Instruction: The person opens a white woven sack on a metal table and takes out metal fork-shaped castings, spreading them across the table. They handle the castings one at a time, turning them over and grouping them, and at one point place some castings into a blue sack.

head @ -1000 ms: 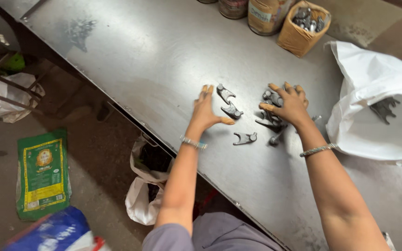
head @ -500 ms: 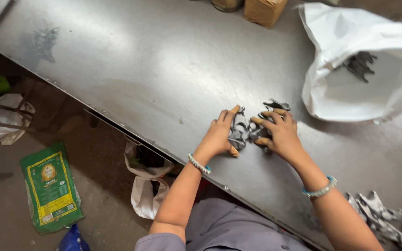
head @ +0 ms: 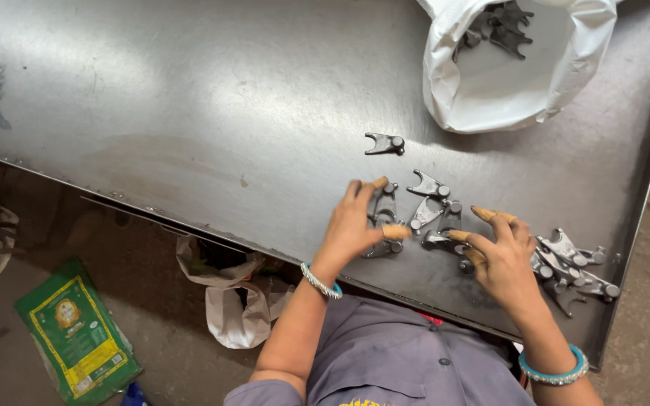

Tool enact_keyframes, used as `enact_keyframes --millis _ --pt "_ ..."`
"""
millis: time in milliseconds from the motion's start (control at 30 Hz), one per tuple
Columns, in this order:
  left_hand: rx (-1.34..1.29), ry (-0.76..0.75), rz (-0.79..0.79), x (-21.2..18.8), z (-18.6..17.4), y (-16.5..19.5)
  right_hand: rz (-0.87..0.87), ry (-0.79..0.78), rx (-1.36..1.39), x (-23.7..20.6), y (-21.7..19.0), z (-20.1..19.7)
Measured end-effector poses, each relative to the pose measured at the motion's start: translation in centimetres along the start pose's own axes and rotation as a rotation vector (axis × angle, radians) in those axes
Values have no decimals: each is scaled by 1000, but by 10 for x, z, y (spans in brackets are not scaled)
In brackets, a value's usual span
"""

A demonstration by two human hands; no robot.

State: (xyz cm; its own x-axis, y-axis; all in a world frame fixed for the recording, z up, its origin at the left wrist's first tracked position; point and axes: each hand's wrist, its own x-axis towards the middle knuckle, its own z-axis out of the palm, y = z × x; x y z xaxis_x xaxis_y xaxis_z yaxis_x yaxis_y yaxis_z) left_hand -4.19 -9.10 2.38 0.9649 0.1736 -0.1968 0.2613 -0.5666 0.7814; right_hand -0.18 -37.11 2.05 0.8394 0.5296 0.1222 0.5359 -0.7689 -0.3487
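Observation:
Several small grey forked metal parts (head: 424, 213) lie spread on the steel table (head: 189, 98) near its front edge. My left hand (head: 355, 225) rests flat over the left ones, fingers apart, thumb touching a part. To the right, my right hand (head: 499, 252) hovers with fingers spread, fingertips on parts in the middle. One forked part (head: 384, 143) lies alone farther back. A pile of the same parts (head: 573, 265) sits just right of my right hand.
A white plastic bag (head: 513, 83) holding more metal parts stands open at the back right. The table's right edge is close to the pile. Below the table lie a white bag (head: 223, 301) and a green printed sack (head: 77, 334) on the floor.
My hands held the parts bunched together between them; now both hands have opened and the parts lie spread on the table. The view has shifted toward the table's right end.

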Motion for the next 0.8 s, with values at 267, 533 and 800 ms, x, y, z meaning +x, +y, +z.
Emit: enact_keyframes --millis 267,533,800 --pt "83 243 209 90 2 -18 -48 135 274 19 -48 17" --pt "117 140 185 105 8 -26 -127 97 46 7 -62 39" --pt "165 -9 150 43 -8 -11 -233 64 62 -59 -45 16"
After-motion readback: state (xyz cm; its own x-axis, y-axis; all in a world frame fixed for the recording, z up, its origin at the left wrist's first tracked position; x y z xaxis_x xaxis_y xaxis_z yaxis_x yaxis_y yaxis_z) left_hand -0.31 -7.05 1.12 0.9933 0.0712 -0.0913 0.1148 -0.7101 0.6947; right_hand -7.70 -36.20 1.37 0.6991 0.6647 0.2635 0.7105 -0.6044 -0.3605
